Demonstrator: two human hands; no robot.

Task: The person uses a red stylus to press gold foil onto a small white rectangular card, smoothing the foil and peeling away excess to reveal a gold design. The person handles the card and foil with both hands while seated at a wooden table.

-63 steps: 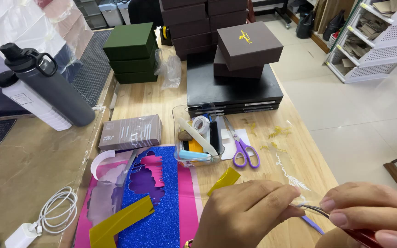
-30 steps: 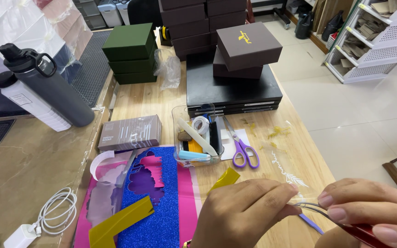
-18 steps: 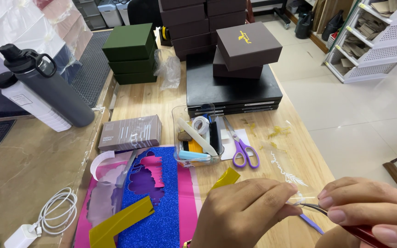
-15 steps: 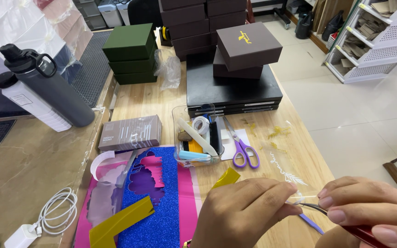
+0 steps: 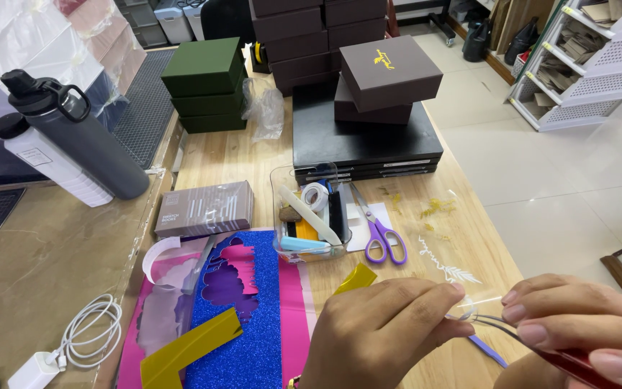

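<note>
My left hand (image 5: 379,331) pinches the edge of a clear film sheet (image 5: 462,277) that carries a white leaf-like decal. My right hand (image 5: 581,324) grips red-handled metal tweezers (image 5: 534,344), whose tips meet the film right beside my left fingertips. Both hands hover at the near right of the wooden table (image 5: 253,162). A thin purple strip (image 5: 487,351) lies just under the tweezers.
Purple scissors (image 5: 379,230) and a clear box of tools (image 5: 309,216) lie ahead. Blue glitter sheet (image 5: 246,324), pink sheet and gold strips (image 5: 192,346) lie left. Stacked brown boxes (image 5: 386,72), green boxes (image 5: 206,83), a grey bottle (image 5: 80,137), white charger cable (image 5: 84,335).
My hands have stayed almost still; the tweezer tips and left fingertips shifted only slightly on the film edge.
</note>
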